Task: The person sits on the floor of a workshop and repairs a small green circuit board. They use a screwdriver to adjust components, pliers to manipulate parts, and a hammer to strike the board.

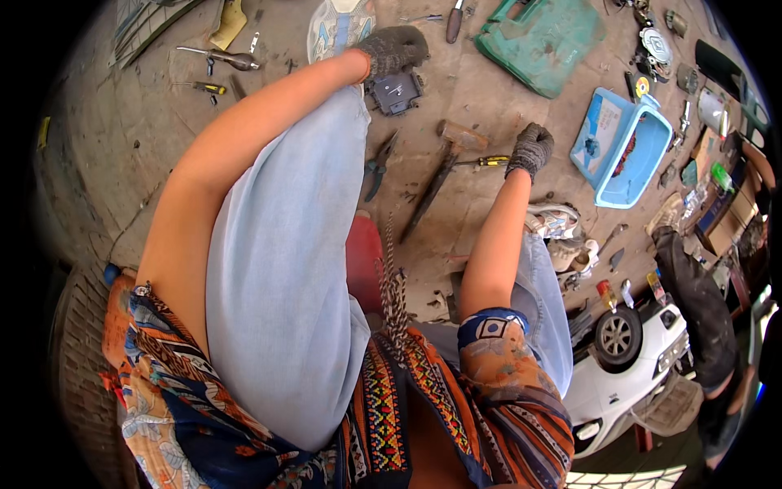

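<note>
My left hand (397, 50), in a dark knit glove, is closed beside the toe of a light shoe (336, 24); what its fingers hold, if anything, is hidden. Just below that glove lies a flat black plastic module (397, 93) with a ribbed face. Farther right, my right hand (533, 149), gloved too, is curled closed at the handle of a yellow-and-black screwdriver (494, 160), whose shaft points left. Between the hands a hammer (436, 183) with a rusty head rests on the ground. Dark-handled pliers (378, 169) lie left of it.
A green plastic case (539, 45) sits at the far side. Right of it stands a light blue tub (603, 193) with small reddish things inside. More screwdrivers (232, 59) are scattered far left. Metal parts (654, 46) line the right, near another person's leg (692, 301) and a white car (627, 383).
</note>
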